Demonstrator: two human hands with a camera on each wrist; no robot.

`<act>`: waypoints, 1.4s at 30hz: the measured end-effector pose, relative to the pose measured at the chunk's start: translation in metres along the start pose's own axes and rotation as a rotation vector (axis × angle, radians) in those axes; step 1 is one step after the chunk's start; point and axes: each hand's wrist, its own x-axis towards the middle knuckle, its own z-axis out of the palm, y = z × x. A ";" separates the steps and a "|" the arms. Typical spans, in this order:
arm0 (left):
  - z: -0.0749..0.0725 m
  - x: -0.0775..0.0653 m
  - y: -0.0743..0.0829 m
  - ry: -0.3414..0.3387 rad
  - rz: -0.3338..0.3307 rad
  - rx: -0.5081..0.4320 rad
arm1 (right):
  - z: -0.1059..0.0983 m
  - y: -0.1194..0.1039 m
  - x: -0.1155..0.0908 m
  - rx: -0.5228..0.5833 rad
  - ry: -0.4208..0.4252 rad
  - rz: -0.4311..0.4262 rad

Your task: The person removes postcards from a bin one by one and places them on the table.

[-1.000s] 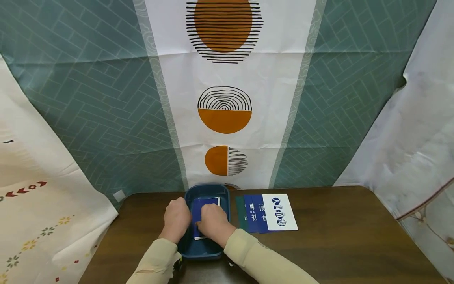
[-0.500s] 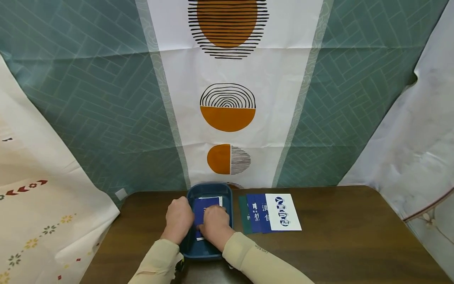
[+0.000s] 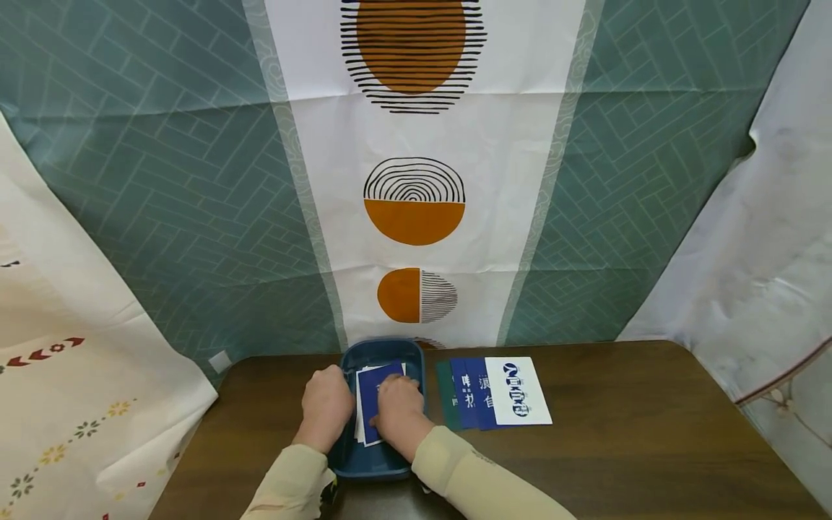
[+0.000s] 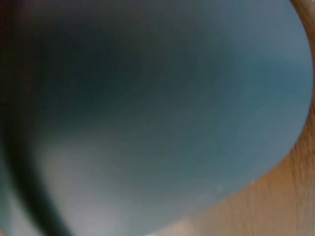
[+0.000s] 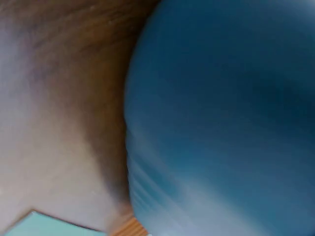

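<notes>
A deep blue plastic tray [image 3: 373,462] stands on the wooden table, its side filling most of the left wrist view and the right wrist view. My left hand [image 3: 327,406] grips the tray's left rim with curled fingers. Inside the tray lies a small pile of cards. My right hand [image 3: 399,412] reaches over the right side and pinches the top dark blue card [image 3: 372,397], which sits slightly turned. White-edged cards [image 3: 360,426] show from under it on the left. The fingertips of both hands are hidden in the head view.
Right of the tray, a white card with blue lettering [image 3: 518,390] lies fanned over blue cards [image 3: 469,393] and a green card [image 3: 447,396]. The brown table [image 3: 617,426] ends at a patterned hanging cloth [image 3: 416,130] behind. Pale cloths hang on both sides.
The dark blue card has shifted right and turned in my right hand, uncovering more of the white-edged cards at its left. My left hand stays on the tray rim.
</notes>
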 end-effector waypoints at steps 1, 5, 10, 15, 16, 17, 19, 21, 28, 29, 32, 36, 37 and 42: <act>0.000 0.000 0.000 0.008 0.005 -0.002 | -0.001 0.000 -0.001 -0.012 0.010 -0.003; 0.001 0.000 -0.001 0.027 0.017 -0.009 | -0.007 0.001 -0.003 -0.053 0.071 -0.032; 0.003 0.002 -0.001 0.015 0.012 0.005 | -0.015 0.006 -0.004 -0.003 0.128 -0.069; 0.005 0.001 0.000 -0.007 -0.003 0.003 | -0.024 0.015 -0.006 0.122 0.133 -0.092; 0.005 0.000 0.000 -0.009 -0.006 -0.003 | -0.025 0.017 -0.006 0.155 0.131 -0.093; 0.005 0.000 0.000 -0.003 -0.009 -0.008 | -0.027 0.019 -0.007 0.188 0.127 -0.095; 0.006 -0.001 0.000 -0.001 -0.015 -0.030 | -0.030 0.023 -0.009 0.262 0.124 -0.094; 0.006 -0.002 0.000 0.014 -0.011 -0.036 | -0.033 0.027 -0.011 0.337 0.128 -0.093; 0.003 -0.002 0.001 0.045 0.011 -0.015 | -0.042 0.048 -0.013 0.558 0.154 -0.086; 0.003 -0.002 0.001 0.048 0.011 -0.016 | -0.043 0.051 -0.012 0.585 0.158 -0.088; 0.002 -0.002 0.002 0.041 0.006 -0.010 | -0.047 0.059 -0.011 0.639 0.171 -0.089; 0.001 -0.002 0.002 0.018 -0.004 0.002 | -0.053 0.069 -0.011 0.682 0.188 -0.079; 0.001 -0.002 0.002 0.015 -0.006 0.004 | -0.054 0.072 -0.011 0.694 0.196 -0.076; 0.003 -0.001 0.001 0.008 -0.007 0.004 | -0.061 0.085 -0.012 0.767 0.205 -0.049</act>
